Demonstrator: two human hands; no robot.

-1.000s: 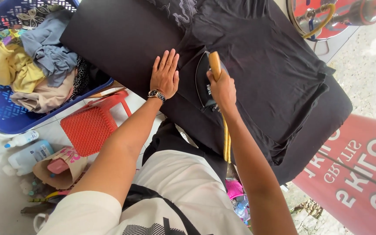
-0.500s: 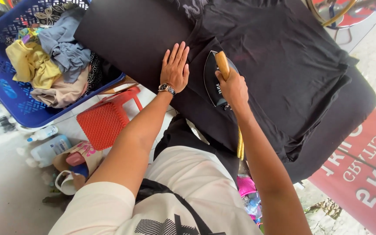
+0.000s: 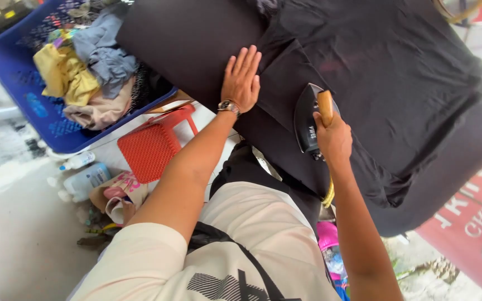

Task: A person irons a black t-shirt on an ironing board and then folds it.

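Right, near to far.
Torso: cream shirt (image 3: pixel 235 245) with a dark strap across it, dark trousers below, at the bottom of the head view.
Right hand: right hand (image 3: pixel 335 138) clenched round the wooden handle of the iron (image 3: pixel 308 120).
Iron: black body, sole down on the black garment (image 3: pixel 386 72), near the board's close edge.
Cord: yellow cord (image 3: pixel 328 196) hangs down beside the right forearm.
Left hand: left hand (image 3: pixel 241 78) released, flat, fingers together, pressing on the board cover just left of the garment's folded edge; wristwatch (image 3: pixel 229 106) on that wrist.
Garment: spread over the board (image 3: pixel 196 39), mostly flat at the top, still bunched and creased at the lower right where it droops off the edge.
Progress: judging by the cloth, part of the flat area looks smoothed, the rumpled lower right is left; cannot tell how much has been pressed.
Surface: padded board with a dark cover, runs diagonally across the view.
Left of board: red stool (image 3: pixel 152 147) on the floor, then bottles (image 3: pixel 85 175) and a cup (image 3: pixel 119 209) in a small clutter.
Far left: blue basket (image 3: pixel 18 83) holding a heap of clothes (image 3: pixel 90 72), yellow, grey and beige.
Right: red banner (image 3: pixel 475 223) with white lettering, low down.
Room: pale concrete floor (image 3: pixel 12 234), bright light at the right edge; looks semi-outdoor, not sure.
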